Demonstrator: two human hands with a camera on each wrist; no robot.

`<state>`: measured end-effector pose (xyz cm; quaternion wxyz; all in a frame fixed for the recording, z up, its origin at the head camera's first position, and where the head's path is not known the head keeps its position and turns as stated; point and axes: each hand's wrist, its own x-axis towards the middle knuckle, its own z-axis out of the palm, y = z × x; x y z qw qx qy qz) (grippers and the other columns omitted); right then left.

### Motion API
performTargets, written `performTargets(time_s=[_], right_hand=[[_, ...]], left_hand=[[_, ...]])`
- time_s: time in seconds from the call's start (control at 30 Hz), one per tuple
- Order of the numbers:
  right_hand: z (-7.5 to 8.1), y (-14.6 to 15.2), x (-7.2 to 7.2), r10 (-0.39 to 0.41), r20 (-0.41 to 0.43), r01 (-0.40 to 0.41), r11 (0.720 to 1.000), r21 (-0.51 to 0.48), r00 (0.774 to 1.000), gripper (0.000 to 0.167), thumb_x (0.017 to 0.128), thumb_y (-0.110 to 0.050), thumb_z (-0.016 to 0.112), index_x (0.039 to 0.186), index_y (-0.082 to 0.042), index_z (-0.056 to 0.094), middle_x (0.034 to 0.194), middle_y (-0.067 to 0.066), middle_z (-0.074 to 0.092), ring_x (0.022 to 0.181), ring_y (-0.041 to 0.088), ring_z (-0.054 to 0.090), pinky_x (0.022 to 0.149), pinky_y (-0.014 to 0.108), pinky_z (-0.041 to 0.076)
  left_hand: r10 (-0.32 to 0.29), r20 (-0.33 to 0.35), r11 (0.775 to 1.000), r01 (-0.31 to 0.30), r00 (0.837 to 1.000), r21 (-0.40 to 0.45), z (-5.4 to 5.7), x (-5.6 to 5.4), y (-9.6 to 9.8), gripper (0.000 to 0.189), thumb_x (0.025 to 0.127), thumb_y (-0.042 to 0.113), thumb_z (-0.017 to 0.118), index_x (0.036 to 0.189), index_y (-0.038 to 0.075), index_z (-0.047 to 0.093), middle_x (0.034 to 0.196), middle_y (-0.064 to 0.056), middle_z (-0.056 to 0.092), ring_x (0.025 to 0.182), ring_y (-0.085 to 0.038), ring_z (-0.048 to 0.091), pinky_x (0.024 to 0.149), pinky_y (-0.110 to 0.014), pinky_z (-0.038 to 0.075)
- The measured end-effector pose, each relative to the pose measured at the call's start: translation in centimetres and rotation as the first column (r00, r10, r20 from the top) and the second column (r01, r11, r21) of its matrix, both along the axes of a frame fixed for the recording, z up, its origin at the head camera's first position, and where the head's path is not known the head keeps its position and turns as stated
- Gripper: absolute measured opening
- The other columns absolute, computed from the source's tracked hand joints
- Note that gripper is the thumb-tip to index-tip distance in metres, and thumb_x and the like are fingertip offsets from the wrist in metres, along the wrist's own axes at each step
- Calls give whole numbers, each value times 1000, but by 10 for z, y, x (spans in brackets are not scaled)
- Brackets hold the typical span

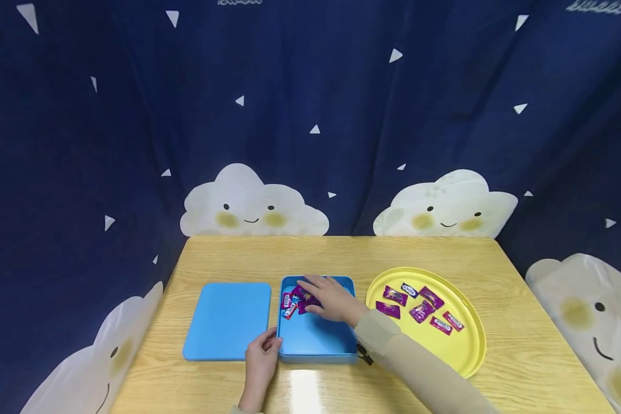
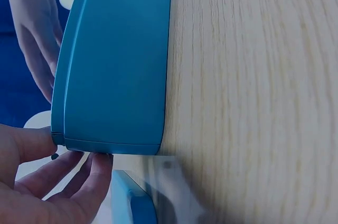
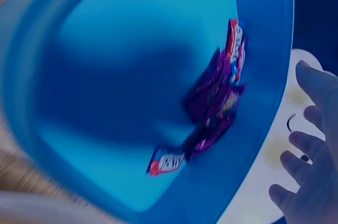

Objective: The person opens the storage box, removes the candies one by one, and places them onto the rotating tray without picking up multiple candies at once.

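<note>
My left hand (image 1: pixel 261 357) holds the near left corner of a blue open box (image 1: pixel 315 336). In the left wrist view, its thumb is at the rim and curled fingers (image 2: pixel 92 184) lie against the outer side wall. Over the box's far half hovers my right hand (image 1: pixel 335 300), fingers spread and holding nothing. Purple wrapped candies (image 3: pixel 211 108) lie inside along one wall, with smaller red and blue wrapped ones (image 3: pixel 168 161) among them. In the head view, the right fingers partly cover the candies.
A flat blue lid (image 1: pixel 230 322) lies left of the box on the wooden table (image 1: pixel 155 374). To the right, a round yellow tray (image 1: pixel 457 353) bears several wrapped candies (image 1: pixel 422 311). Behind the table hangs a dark blue curtain (image 1: pixel 290 75) with clouds.
</note>
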<state>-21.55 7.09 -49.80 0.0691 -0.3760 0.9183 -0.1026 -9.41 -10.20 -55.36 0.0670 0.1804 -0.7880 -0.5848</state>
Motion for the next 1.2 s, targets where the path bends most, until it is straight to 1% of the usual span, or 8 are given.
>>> performTargets(time_s=[0.2,0.27,0.4,0.53,0.67,0.83,1.03,1.2], right_hand=[[-4,-19,-2,130,-53,-126,989,76,990,51,88,-26,61,133,-9,47,135,10,46,125,25,42,104,41,34],[-5,-26,-3,168,-72,-160,982,102,983,46,87,-22,63,130,-10,52,131,8,51,122,23,46,102,38,38],[-6,-39,-5,200,-57,-189,970,156,978,40,86,-19,64,125,-13,57,125,4,56,117,19,50,99,34,41],[-12,-49,-6,175,12,-173,964,202,985,35,88,-17,61,123,-17,59,125,0,57,117,15,51,99,29,41],[-19,-55,-8,125,70,-138,964,226,990,35,89,-15,59,123,-21,59,127,-3,55,117,14,50,99,28,41],[-25,-60,-10,125,51,-134,963,235,991,32,89,-10,58,119,-21,62,127,-1,55,116,14,51,99,27,40],[-27,-65,-10,117,43,-124,960,251,992,30,89,-7,58,115,-20,64,124,0,56,112,14,54,97,27,42],[-26,-70,-9,139,44,-146,947,287,989,23,88,-10,60,108,-21,67,107,-2,58,90,10,57,86,25,49]], left_hand=[[7,3,1000,-7,1000,2,0,0,0,29,83,-1,62,110,-11,60,97,-24,65,86,-28,64,68,-27,55],[7,-4,1000,-7,1000,4,-1,0,0,29,83,-1,62,110,-11,60,97,-24,65,86,-29,64,69,-27,55],[4,-18,1000,-4,1000,2,-1,-1,-1,29,83,-2,62,110,-11,60,97,-24,65,86,-29,64,69,-27,55],[1,-33,1000,-1,999,9,-2,-1,0,29,82,-3,62,109,-12,60,97,-25,65,85,-29,65,68,-26,55],[0,-43,1000,1,999,19,-3,0,0,28,82,-3,62,108,-12,61,95,-24,65,84,-28,65,68,-25,55],[4,-45,999,-3,999,35,-5,-1,0,27,81,-4,63,107,-11,62,92,-23,66,82,-26,65,66,-24,54],[-1,-40,1000,2,999,28,-5,-1,1,28,82,-3,63,108,-11,62,94,-24,66,84,-27,65,66,-25,54],[0,-43,1000,1,999,22,-4,-1,1,27,82,-3,63,108,-11,62,94,-24,66,84,-27,65,66,-26,54]])
